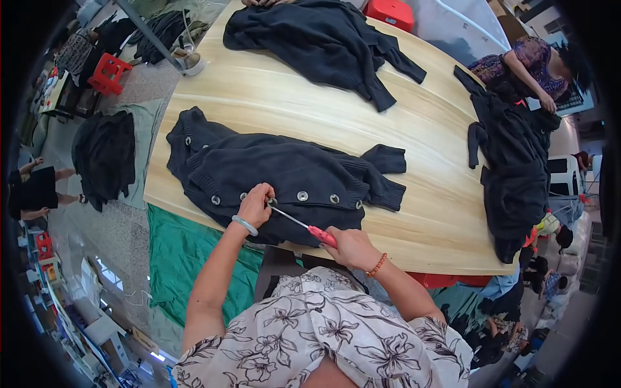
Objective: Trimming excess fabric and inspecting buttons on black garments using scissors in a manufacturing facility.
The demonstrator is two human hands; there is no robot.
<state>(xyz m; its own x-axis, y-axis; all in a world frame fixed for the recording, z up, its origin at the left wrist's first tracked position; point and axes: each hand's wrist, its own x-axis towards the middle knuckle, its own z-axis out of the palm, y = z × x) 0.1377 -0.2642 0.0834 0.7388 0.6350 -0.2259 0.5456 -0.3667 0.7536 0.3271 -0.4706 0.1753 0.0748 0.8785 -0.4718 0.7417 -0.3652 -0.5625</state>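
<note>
A dark knitted cardigan lies on the wooden table in front of me, its sleeves stretched to the right. Large round buttons run along its near edge. My left hand is closed in a pinch at one button on that edge. In my right hand is a screwdriver-like tool with a pinkish-red handle and a long thin metal shaft. The shaft points up and left, its tip at the pinched button. My left fingers partly hide the tip and that button.
Another dark garment lies across the wooden table, with someone's hands at its far end. At the right, a co-worker handles a dark garment. A metal pole and bowl stand off the far-left edge. Green cloth lies below left.
</note>
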